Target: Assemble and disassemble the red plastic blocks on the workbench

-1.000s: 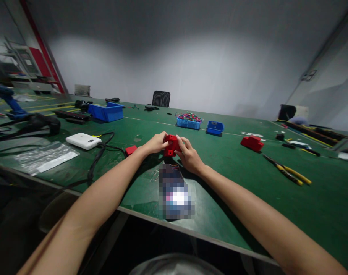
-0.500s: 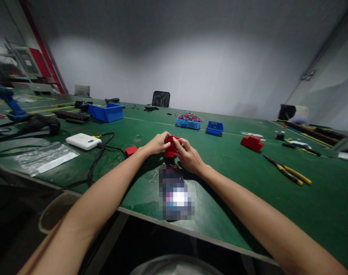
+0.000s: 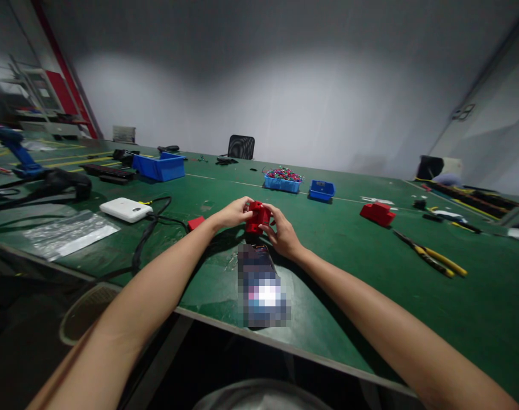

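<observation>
Between my two hands a small red block-shaped part (image 3: 257, 218) stands above the green tabletop (image 3: 340, 256). My left hand (image 3: 236, 213) grips its left side, thumb in front and fingers behind. From the right, my right hand (image 3: 282, 230) holds it with the thumb low and the fingers over the top edge. What the part is exactly I cannot make out. Just in front of it lies a blurred-out, phone-shaped object (image 3: 261, 285). Another red piece (image 3: 196, 222) rests beside my left wrist, partly hidden by it.
To the right are a larger red part (image 3: 377, 214) and yellow-handled pliers (image 3: 432, 255). A blue bin of coloured bits (image 3: 282, 182) and a small blue bin (image 3: 321, 191) stand behind. On the left lie a white device (image 3: 126, 209), black cable (image 3: 146, 239) and plastic bag (image 3: 71, 233).
My right index finger has moved off the front of the red part towards its right edge, so more of its face shows. Both hands keep hold of it in about the same place.
</observation>
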The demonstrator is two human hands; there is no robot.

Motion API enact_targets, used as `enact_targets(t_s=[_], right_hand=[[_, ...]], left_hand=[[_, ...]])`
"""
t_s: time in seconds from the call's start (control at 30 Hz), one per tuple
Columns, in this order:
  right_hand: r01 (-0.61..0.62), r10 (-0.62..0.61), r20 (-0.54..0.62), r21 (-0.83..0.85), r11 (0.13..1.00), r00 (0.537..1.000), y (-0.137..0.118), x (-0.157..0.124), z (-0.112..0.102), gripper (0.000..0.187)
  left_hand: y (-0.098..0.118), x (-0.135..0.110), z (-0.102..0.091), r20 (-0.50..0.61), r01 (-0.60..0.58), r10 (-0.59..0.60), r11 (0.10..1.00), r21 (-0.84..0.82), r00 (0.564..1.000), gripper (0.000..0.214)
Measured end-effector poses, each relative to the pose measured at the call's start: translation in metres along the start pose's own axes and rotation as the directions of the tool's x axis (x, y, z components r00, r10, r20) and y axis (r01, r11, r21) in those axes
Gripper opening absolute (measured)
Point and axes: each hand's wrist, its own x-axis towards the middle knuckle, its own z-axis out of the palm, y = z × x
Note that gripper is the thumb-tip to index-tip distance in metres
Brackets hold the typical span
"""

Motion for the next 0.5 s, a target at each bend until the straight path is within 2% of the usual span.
enact_targets(t_s=[0.13, 0.3, 0.43, 0.5], right_hand=[[-0.027, 0.027, 0.023, 0.037, 0.999, 0.999, 0.0027, -0.0002, 0.0013, 0.052], [-0.035, 0.035, -0.036, 0.016, 0.999, 0.999, 0.0016, 0.0002, 0.0031, 0.053], [0.043, -0.041, 0.035, -0.072, 0.996, 0.999, -0.0021, 0.0, 0.0039, 0.053], [0.037, -0.035, 0.027, -0.073, 0.997, 0.999, -0.003, -0.0003, 0.0038, 0.053]], left_hand=[[-0.0015, 0.0009, -0.0005, 0.037, 0.044, -0.04, 0.991, -0.129, 0.999, 0.033], [-0.0002, 0.0007, -0.0009, 0.001, 0.047, -0.047, 0.996, -0.073, 0.999, 0.034], [0.0017, 0.0012, 0.0001, 0.004, 0.032, -0.032, 0.992, -0.12, 0.999, 0.029], [0.0033, 0.0011, 0.0006, 0.01, 0.041, -0.04, 0.989, -0.142, 0.999, 0.028]])
